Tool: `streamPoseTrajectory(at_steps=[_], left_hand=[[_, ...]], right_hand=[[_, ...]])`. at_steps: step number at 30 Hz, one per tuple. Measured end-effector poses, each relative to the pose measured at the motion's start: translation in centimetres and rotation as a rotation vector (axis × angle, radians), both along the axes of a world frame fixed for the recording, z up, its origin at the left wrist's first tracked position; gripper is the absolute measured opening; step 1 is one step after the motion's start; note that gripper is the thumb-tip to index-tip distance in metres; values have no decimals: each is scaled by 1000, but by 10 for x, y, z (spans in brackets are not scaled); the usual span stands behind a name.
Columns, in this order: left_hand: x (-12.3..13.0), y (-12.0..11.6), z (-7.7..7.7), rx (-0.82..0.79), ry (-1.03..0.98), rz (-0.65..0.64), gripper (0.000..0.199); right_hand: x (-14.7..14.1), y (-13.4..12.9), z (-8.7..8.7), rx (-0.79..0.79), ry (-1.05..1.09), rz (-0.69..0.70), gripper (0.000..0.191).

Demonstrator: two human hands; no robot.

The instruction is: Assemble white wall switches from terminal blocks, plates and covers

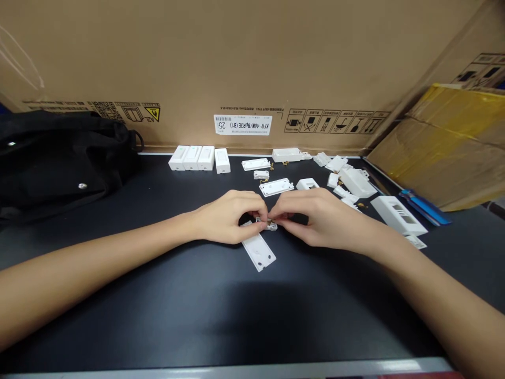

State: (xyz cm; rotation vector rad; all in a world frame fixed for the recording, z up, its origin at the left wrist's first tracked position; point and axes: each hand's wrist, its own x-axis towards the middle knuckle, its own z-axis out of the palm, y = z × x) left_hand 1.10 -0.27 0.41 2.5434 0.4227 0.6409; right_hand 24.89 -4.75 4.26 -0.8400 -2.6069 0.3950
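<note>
Head cam: two-hand fine work, sm. white part (271, 227).
L hand (231, 217) pinches part near far end of white plate (260, 253); R hand (317, 217) fingertips narrow at same part, contents hidden, can't tell if gripping. Step: prob. small-part fitting; next move calls for steady L hold, fine R control. Wrists low over black table (169, 310), forearms converging.

The carton (236, 52) bears an upside-down label (242, 125): "KFR-46W/BpR3E(B1)", "25".
</note>
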Motion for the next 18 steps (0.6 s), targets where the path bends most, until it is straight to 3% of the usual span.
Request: streamPoseTrajectory(at_steps=[3, 9, 14, 18], left_hand=[[0, 0, -1, 5, -1, 2, 8], [2, 2, 0, -11, 22, 1, 24], [3, 4, -4, 53, 17, 29, 25], [3, 6, -6, 73, 26, -26, 36]], right_hand=[[3, 1, 0, 3, -36, -39, 18], [12, 12, -13, 181, -187, -280, 33], [5, 15, -17, 226, -351, -333, 35], [-3, 19, -15, 271, -380, -377, 36]])
